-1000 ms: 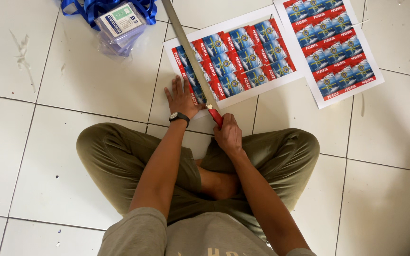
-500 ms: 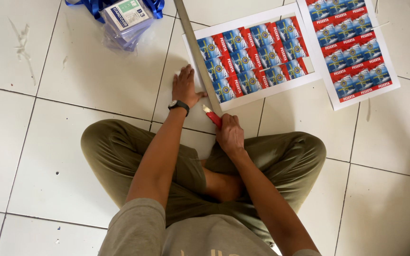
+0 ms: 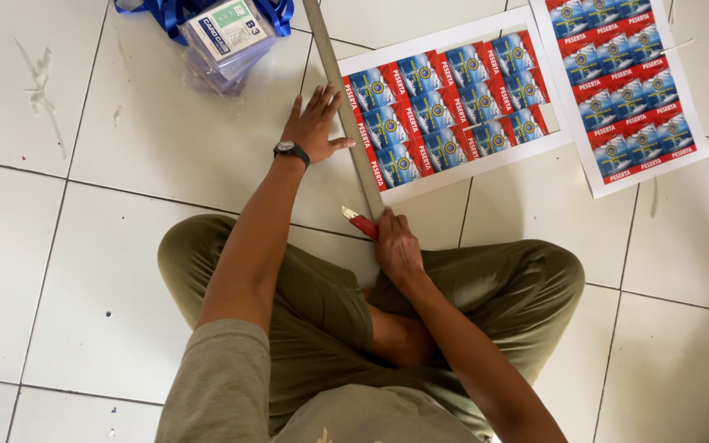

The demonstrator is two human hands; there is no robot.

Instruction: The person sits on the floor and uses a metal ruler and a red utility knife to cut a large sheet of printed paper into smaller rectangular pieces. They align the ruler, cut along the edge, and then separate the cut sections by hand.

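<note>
I sit cross-legged on a white tiled floor. My left hand [image 3: 315, 125], with a black wristwatch, presses flat on a long metal ruler [image 3: 345, 107] laid along the left edge of a printed sheet [image 3: 445, 107] of red and blue cards. Below the ruler's near end, my right hand [image 3: 395, 246] grips a red utility knife [image 3: 361, 222] whose blade points up and left, just off the sheet's lower edge.
A second printed sheet [image 3: 625, 90] of the same cards lies to the right. At the top left sits a stack of clear plastic card holders [image 3: 227, 41] on blue lanyards [image 3: 166, 12]. My knees [image 3: 535, 279] spread across the tiles.
My right hand has drawn the knife down along the ruler to below the sheet's lower edge. The left hand stays pressed on the ruler.
</note>
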